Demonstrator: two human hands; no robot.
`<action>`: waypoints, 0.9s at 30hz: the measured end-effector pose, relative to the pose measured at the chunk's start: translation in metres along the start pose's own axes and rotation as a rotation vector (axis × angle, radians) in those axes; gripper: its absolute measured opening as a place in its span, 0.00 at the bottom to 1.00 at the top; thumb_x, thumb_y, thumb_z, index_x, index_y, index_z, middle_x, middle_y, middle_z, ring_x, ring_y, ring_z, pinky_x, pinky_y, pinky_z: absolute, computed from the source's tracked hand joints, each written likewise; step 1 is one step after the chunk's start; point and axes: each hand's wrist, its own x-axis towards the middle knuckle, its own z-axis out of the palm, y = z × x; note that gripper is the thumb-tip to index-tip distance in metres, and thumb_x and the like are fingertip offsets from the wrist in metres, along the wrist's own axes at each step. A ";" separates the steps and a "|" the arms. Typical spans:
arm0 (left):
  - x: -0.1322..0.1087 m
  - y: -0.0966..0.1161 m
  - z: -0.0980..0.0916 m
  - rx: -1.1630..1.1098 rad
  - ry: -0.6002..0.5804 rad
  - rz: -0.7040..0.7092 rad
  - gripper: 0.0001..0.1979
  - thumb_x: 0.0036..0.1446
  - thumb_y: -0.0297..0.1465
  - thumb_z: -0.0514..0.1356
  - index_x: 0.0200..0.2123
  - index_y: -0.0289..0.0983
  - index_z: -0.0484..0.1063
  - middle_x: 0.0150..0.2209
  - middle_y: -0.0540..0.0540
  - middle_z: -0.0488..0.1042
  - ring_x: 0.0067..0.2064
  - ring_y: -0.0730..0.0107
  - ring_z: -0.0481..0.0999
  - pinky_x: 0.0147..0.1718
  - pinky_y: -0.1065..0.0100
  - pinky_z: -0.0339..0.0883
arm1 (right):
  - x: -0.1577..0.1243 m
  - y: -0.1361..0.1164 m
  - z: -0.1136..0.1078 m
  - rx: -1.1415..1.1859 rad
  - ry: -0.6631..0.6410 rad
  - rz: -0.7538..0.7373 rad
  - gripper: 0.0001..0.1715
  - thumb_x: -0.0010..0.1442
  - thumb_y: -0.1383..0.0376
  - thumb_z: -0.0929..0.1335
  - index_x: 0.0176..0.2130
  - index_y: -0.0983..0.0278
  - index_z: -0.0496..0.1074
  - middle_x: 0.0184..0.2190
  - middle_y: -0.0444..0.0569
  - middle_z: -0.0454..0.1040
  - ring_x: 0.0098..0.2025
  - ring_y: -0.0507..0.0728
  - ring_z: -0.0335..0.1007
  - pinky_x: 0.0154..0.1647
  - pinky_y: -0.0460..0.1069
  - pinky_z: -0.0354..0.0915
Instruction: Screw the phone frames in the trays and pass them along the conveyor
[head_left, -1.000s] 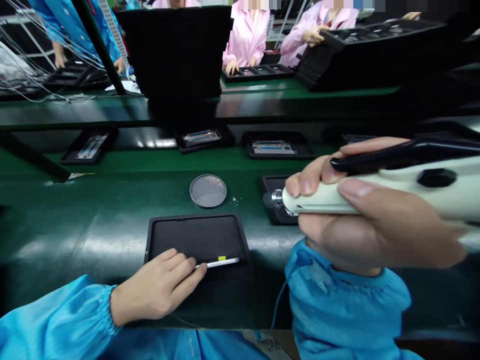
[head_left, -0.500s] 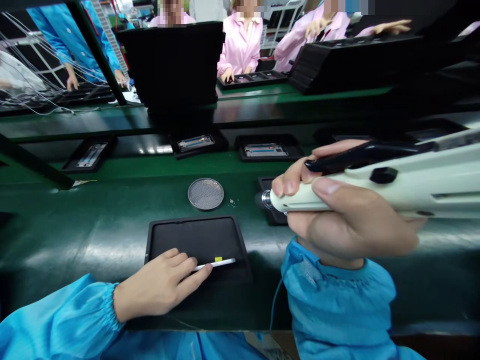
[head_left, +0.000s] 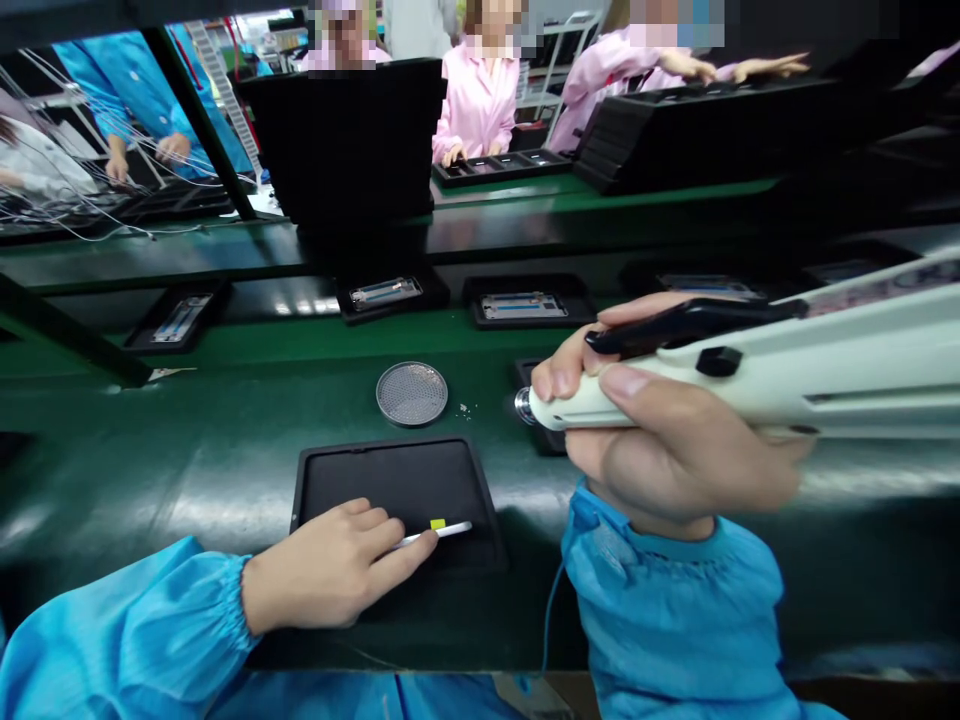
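Observation:
My right hand [head_left: 675, 440] is wrapped round a cream electric screwdriver [head_left: 750, 375] with a black lever, held level above the green belt, its metal tip pointing left over a small black tray [head_left: 529, 375]. My left hand [head_left: 337, 575] rests on the near edge of a flat black tray [head_left: 394, 480]. Its fingers lie curled over one end of a thin white stick with a yellow tag [head_left: 442, 528]. A round metal mesh dish [head_left: 412, 393] sits just beyond that tray.
Black trays with parts [head_left: 386, 292] [head_left: 523, 305] [head_left: 178, 316] line the far side of the green belt [head_left: 150, 470]. A black box [head_left: 349, 135] and stacked black trays [head_left: 675, 130] stand on the far bench, where people in pink and blue coats work.
My right hand with the screwdriver has drifted left, its tip now nearer the mesh dish. My left hand has slid slightly right along the white stick.

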 end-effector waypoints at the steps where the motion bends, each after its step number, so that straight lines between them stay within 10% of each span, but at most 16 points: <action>1: 0.001 -0.001 0.000 -0.005 0.006 0.007 0.23 0.63 0.20 0.44 0.61 0.26 0.56 0.36 0.40 0.73 0.31 0.63 0.70 0.32 0.60 0.66 | 0.000 0.000 0.000 0.002 0.005 0.000 0.06 0.46 0.66 0.68 0.30 0.61 0.74 0.18 0.40 0.61 0.19 0.54 0.63 0.20 0.53 0.60; 10: 0.002 -0.013 0.003 -0.051 0.027 0.038 0.23 0.63 0.23 0.46 0.61 0.27 0.59 0.38 0.39 0.73 0.34 0.63 0.72 0.35 0.61 0.68 | 0.000 0.002 -0.001 0.010 0.011 0.002 0.08 0.45 0.68 0.67 0.30 0.60 0.74 0.18 0.40 0.62 0.18 0.53 0.64 0.20 0.52 0.61; 19: 0.009 -0.098 0.046 0.062 0.074 -0.248 0.13 0.70 0.29 0.47 0.40 0.30 0.70 0.34 0.40 0.71 0.36 0.62 0.73 0.36 0.61 0.67 | 0.004 0.020 -0.004 0.062 0.042 0.089 0.09 0.42 0.68 0.71 0.30 0.61 0.74 0.19 0.41 0.67 0.19 0.55 0.65 0.22 0.54 0.62; 27: -0.070 -0.104 0.031 -0.040 0.071 -0.420 0.14 0.70 0.29 0.45 0.42 0.35 0.70 0.34 0.44 0.73 0.33 0.69 0.74 0.32 0.69 0.70 | 0.027 0.032 -0.026 -0.060 0.219 0.300 0.14 0.32 0.66 0.76 0.25 0.58 0.75 0.15 0.46 0.66 0.18 0.57 0.64 0.21 0.57 0.62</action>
